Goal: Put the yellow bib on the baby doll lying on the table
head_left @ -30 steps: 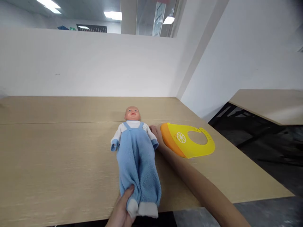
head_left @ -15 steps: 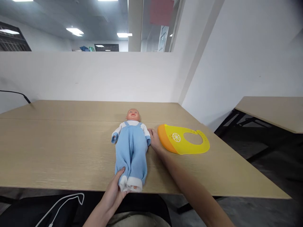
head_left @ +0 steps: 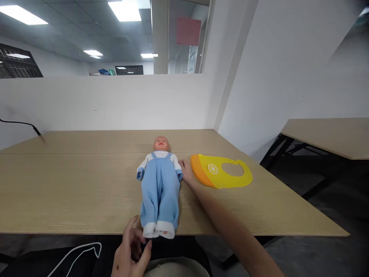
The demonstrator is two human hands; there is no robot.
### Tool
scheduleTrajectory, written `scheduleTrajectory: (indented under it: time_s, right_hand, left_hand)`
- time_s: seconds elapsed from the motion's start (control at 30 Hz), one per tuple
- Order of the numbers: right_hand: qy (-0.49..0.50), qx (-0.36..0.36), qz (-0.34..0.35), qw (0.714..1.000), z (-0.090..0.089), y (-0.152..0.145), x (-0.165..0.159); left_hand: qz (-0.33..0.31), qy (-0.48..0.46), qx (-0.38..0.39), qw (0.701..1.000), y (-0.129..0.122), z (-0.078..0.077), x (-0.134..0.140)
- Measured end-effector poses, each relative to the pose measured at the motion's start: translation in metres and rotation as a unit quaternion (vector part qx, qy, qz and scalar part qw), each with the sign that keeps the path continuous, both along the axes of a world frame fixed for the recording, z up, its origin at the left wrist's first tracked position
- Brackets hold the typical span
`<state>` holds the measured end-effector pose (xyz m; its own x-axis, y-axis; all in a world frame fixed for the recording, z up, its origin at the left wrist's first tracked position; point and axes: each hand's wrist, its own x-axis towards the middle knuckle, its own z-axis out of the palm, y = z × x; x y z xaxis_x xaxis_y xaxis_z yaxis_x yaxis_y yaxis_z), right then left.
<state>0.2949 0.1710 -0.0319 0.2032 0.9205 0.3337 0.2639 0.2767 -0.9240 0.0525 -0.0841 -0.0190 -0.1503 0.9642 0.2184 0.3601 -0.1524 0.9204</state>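
A baby doll (head_left: 160, 184) in light blue overalls and a white top lies on its back on the table, head away from me and feet at the front edge. Close by its white cuffs, my left hand (head_left: 132, 246) is off the doll, with the fingers loosely curved, thumb apart and nothing held. Against the doll's sleeve on the right rests my right hand (head_left: 187, 171); its fingers are mostly hidden there, so their grip is unclear. Just right of that hand, a yellow bib (head_left: 220, 171) with an orange pocket and a citrus-slice print lies flat.
The wooden table (head_left: 86, 184) meets a white wall (head_left: 129, 102) under a window. A black cable (head_left: 21, 122) reaches its far left corner. White cords (head_left: 83, 250) hang below the front edge at left. Another table (head_left: 331, 134) stands to the right.
My left hand has let go of the doll's lower leg and drawn back toward me. The doll's legs have settled straighter. My right hand stays by the sleeve; the view has tilted up slightly.
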Motion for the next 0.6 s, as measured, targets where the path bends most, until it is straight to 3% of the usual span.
scheduleTrajectory:
  time_s: [0.1,0.2,0.3,0.4,0.53,0.6]
  right_hand:
    - [0.007,-0.002,-0.007,1.0,0.003,-0.006,-0.001]
    - [0.012,-0.005,-0.013,1.0,0.006,-0.02,0.0]
    - [-0.004,0.013,0.0,1.0,0.011,-0.052,0.002]
    - [-0.096,0.098,0.002,0.991,0.02,-0.108,0.0]
    - [-0.257,0.184,0.127,0.94,0.023,-0.19,-0.015]
    - [-0.313,0.194,0.154,0.917,0.018,-0.216,-0.026]
  left_hand:
    - [-0.016,0.182,0.164,0.97,0.007,0.001,-0.008]
    - [-0.055,0.266,0.249,0.93,0.018,-0.002,-0.011]
    - [-0.062,0.281,0.262,0.921,0.026,-0.009,-0.01]
    - [-0.062,0.273,0.263,0.923,0.031,-0.013,-0.01]
    - [-0.071,0.266,0.27,0.923,0.032,-0.013,-0.01]
    - [-0.069,0.265,0.285,0.919,0.033,-0.013,-0.01]
